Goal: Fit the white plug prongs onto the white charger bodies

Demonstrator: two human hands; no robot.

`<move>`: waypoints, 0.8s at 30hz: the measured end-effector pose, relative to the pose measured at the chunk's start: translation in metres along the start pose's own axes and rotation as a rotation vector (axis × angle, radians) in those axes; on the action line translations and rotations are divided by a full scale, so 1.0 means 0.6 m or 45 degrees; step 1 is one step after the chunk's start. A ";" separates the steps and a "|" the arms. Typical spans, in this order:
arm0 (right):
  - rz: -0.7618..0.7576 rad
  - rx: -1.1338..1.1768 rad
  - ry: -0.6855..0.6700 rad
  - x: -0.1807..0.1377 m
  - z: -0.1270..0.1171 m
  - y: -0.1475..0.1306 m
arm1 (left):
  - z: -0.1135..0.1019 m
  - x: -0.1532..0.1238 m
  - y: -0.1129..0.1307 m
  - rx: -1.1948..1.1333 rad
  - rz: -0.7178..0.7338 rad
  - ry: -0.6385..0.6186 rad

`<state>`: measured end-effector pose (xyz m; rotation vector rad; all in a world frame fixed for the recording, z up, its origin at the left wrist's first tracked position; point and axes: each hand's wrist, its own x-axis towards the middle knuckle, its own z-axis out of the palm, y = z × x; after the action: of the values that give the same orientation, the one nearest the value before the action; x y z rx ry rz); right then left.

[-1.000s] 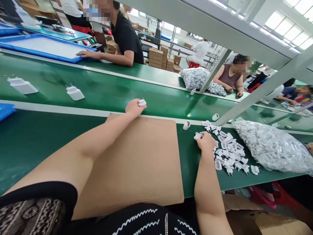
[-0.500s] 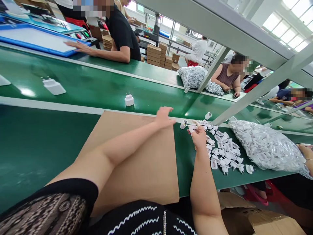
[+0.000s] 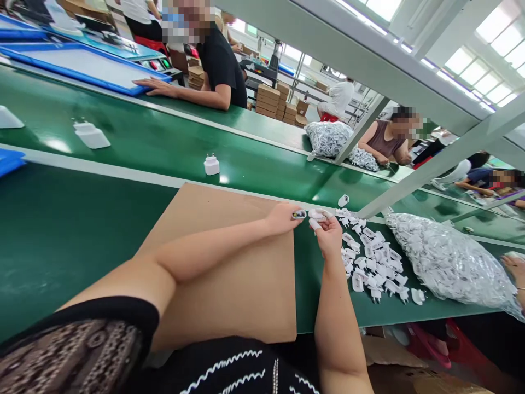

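Fingers clamped: left hand (image 3: 283, 218) on an open charger housing (image 3: 299, 214), right hand (image 3: 330, 238) on a white plug cap (image 3: 316, 214).
Right of them lie loose plug caps (image 3: 370, 251), then a stuffed plastic bag (image 3: 447, 260); a slanted post (image 3: 410, 175) stands beyond.

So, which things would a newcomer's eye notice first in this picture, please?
Probably the big clear bag of white parts on the right, with a loose heap of white plug pieces just left of it. Near the middle, the left hand holds an open white housing close to the white piece in the right hand.
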<state>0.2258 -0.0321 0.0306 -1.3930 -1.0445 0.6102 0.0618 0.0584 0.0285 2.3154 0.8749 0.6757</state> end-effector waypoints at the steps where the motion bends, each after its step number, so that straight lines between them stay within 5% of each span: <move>1: -0.035 -0.084 -0.001 -0.004 0.007 -0.002 | -0.018 -0.029 -0.011 -0.006 0.041 -0.019; 5: -0.293 -0.380 -0.049 -0.034 0.047 -0.019 | -0.058 -0.141 -0.050 -0.068 0.114 -0.148; 9: -0.361 -0.359 -0.334 -0.072 0.086 -0.037 | -0.047 -0.197 -0.071 -0.295 -0.014 0.014; 15: -0.546 -0.702 -0.561 -0.095 0.096 -0.040 | -0.038 -0.194 -0.074 -0.392 0.009 0.059; 24: -0.754 -1.054 -0.563 -0.091 0.099 -0.046 | -0.041 -0.194 -0.072 -0.459 -0.010 0.081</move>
<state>0.1435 -0.0539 0.0370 -1.5382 -2.1256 0.0093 -0.0483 0.0110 -0.0116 1.9776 0.7216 0.8333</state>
